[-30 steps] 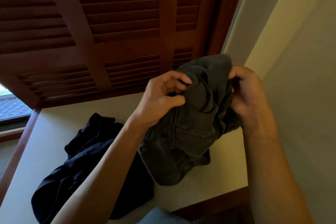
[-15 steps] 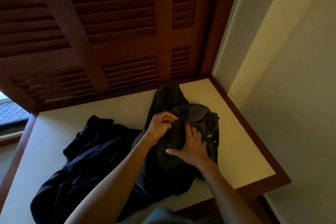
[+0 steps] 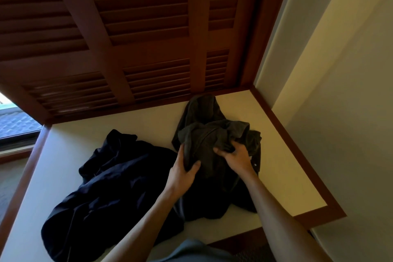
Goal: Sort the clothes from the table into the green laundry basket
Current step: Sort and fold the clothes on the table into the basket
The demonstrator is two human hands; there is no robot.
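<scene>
Resting on a pale table (image 3: 70, 151) edged in reddish-brown wood, two dark garments are shown from the head view. A crumpled dark grey garment (image 3: 214, 134), apparently of denim-like cloth, is seen bunched on the table's right half, its upper end reaching almost to the louvred wooden shutters (image 3: 136, 27) that rise behind the table. Along the near left side of this bundle, the left hand (image 3: 182, 173) is placed with the thumb curled over a fold and the fingers tucked beneath the cloth, so that the fabric is gripped. A raised fold on the bundle's right side is clutched by the right hand (image 3: 237, 158), whose fingers are curled into the cloth. Both forearms are extended from the near edge of the table. A larger black garment (image 3: 110, 181) is spread in loose folds on the table's left half, its right edge lying against or under the grey one; which overlaps which cannot be told. A window (image 3: 14, 121) is partly visible beyond the table's far left corner, and a plain pale wall (image 3: 340, 112) is seen beside its right edge. The green laundry basket is outside the view.
</scene>
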